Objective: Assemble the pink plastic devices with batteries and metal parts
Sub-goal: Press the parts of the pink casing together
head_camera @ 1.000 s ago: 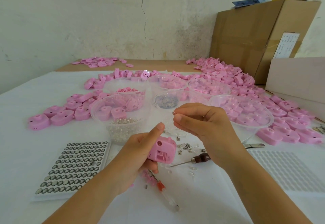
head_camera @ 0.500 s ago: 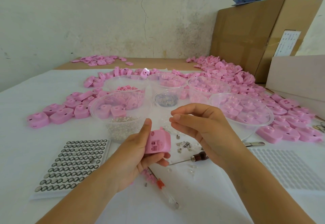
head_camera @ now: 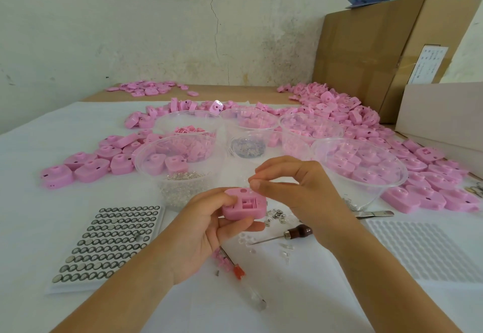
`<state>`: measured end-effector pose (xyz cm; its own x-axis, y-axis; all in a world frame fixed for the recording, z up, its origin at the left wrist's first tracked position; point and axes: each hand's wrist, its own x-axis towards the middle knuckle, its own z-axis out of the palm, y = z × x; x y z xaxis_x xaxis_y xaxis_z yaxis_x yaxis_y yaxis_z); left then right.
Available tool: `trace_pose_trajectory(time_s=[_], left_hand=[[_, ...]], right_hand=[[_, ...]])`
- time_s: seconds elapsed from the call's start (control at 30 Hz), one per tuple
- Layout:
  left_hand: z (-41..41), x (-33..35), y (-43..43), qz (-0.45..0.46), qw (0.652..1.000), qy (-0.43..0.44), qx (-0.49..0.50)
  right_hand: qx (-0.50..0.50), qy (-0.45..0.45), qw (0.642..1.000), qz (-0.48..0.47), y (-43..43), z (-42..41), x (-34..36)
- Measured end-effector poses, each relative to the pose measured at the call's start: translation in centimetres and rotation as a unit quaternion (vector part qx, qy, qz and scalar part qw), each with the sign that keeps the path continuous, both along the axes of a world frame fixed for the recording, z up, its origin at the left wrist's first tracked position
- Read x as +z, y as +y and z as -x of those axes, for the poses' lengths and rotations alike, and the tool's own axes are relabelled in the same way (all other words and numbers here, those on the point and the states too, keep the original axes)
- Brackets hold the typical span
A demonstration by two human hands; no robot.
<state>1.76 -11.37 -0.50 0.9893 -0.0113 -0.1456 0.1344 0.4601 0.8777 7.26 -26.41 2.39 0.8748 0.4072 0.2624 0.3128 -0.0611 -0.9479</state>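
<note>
1. The button-cell tray (head_camera: 104, 243) at far left looks nearly full, so most batteries are probably unused.
2. The left hand (head_camera: 201, 236) grips one pink housing (head_camera: 244, 206) between thumb and fingers, above the table's near middle. Its square compartment faces up and looks empty.
3. The right hand (head_camera: 300, 191) hovers just above that housing with thumb and forefinger pinched together, probably on a small part that is too small to make out. I judge this to be the fitting step, before any battery goes in.
4. Loose metal pieces (head_camera: 277, 215) and a screwdriver (head_camera: 298, 232) lie just beyond.
5. A bowl of pink housings (head_camera: 366, 168) and the pink heaps behind it suggest much work is left.
6. The empty white tray (head_camera: 428, 251) at right hints at one batch of cells used up.
</note>
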Motion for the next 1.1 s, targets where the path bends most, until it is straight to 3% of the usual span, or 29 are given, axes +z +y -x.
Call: trace_pose_trajectory(time_s=[0.37, 0.63, 0.73, 0.83, 0.93, 1.03, 1.1], left_hand=[[0.1, 0.2, 0.2, -0.039, 0.997, -0.058, -0.045], [0.2, 0.2, 0.1, -0.031, 0.997, -0.060, -0.045], [0.1, 0.1, 0.3, -0.015, 0.998, -0.054, -0.038], [0.1, 0.2, 0.2, -0.001, 0.999, -0.050, -0.012], [0.2, 0.3, 0.0, -0.034, 0.998, -0.046, 0.027], [0.3, 0.4, 0.0, -0.047, 0.996, -0.046, 0.055], [0.3, 0.5, 0.1, -0.049, 0.995, -0.055, 0.060]], right_hand=[[0.005, -0.021, 0.998, 0.064, 0.4, -0.1, -0.7], [0.055, 0.002, 0.996, 0.069, 0.1, -0.4, -0.8], [0.104, 0.055, 0.991, 0.062, -0.5, -0.6, -0.3], [0.052, 0.065, 0.994, 0.076, -1.3, -1.3, 0.2], [0.032, 0.012, 0.976, 0.216, -2.9, -2.0, 0.7], [0.094, -0.021, 0.900, 0.425, -3.8, -2.2, 0.6], [0.078, -0.043, 0.861, 0.501, -3.9, -2.3, 0.1]])
